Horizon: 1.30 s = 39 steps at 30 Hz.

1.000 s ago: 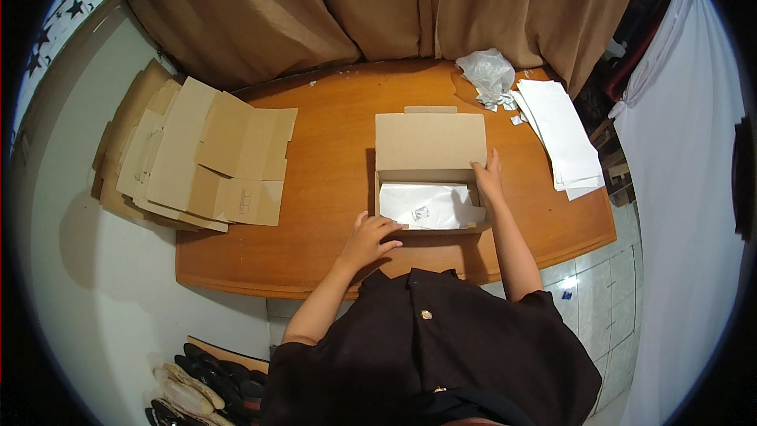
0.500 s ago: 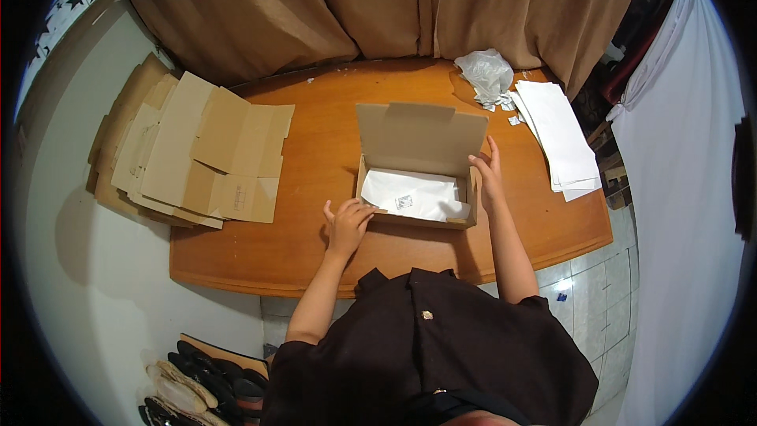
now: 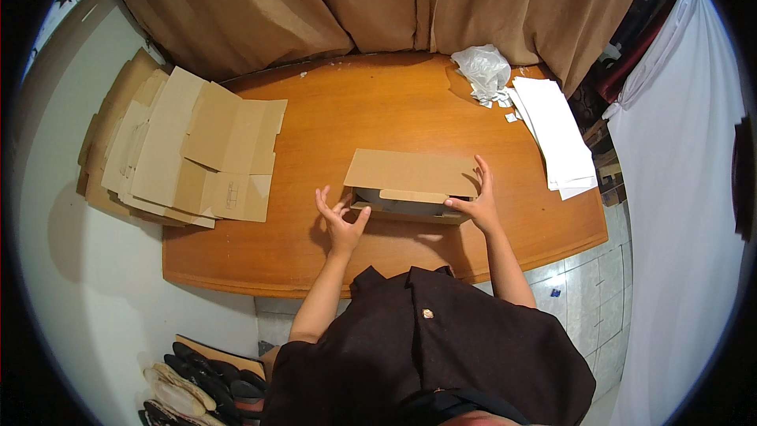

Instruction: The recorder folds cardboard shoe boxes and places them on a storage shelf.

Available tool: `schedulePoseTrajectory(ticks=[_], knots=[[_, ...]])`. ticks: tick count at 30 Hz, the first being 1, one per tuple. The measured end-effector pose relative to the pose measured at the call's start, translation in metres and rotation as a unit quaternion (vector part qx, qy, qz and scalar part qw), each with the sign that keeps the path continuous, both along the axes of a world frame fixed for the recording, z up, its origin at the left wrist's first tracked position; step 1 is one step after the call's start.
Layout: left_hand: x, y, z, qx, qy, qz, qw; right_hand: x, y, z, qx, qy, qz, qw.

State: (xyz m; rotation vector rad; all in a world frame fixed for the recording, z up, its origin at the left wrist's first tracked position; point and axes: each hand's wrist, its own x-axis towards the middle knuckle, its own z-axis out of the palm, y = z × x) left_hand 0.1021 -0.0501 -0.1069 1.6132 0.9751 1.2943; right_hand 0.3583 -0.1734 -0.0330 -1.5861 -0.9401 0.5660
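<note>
A brown cardboard box (image 3: 410,173) lies in the middle of the wooden table (image 3: 378,110), its lid folded down almost flat over it, with a dark gap along the near edge. My right hand (image 3: 475,197) rests against the box's right end, thumb on the front flap, fingers up along the lid's edge. At the box's left front corner my left hand (image 3: 339,217) has its fingers spread, and its thumb touches the corner. The contents of the box are hidden under the lid.
A stack of flattened cardboard boxes (image 3: 181,150) overhangs the table's left end. White paper sheets (image 3: 556,134) and a crumpled clear plastic bag (image 3: 482,69) lie at the far right. Brown curtains (image 3: 378,0) hang behind. Shoes (image 3: 197,386) sit on the floor, lower left.
The box's lid has swung down from upright to nearly closed, hiding the white wrapped item inside. My left hand came off the front edge and opened beside the left corner.
</note>
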Motion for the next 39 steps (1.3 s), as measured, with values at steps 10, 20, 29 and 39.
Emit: schedulePoseTrajectory(ticks=[10,20,29,39], knots=[[0.013,0.0,0.002,0.083,0.174,-0.002,0.981,-0.012,-0.016,-0.036,-0.123,-0.246,0.015,0.961],[0.017,0.006,-0.004,0.121,0.164,-0.013,0.979,-0.021,-0.021,-0.045,-0.047,-0.307,-0.035,0.95],[0.013,0.011,-0.007,0.156,0.187,-0.038,0.969,-0.023,-0.029,-0.049,-0.073,-0.324,-0.021,0.943],[0.007,-0.013,-0.004,0.297,0.296,-0.062,0.906,-0.054,-0.039,-0.017,-0.248,-0.405,0.161,0.865]])
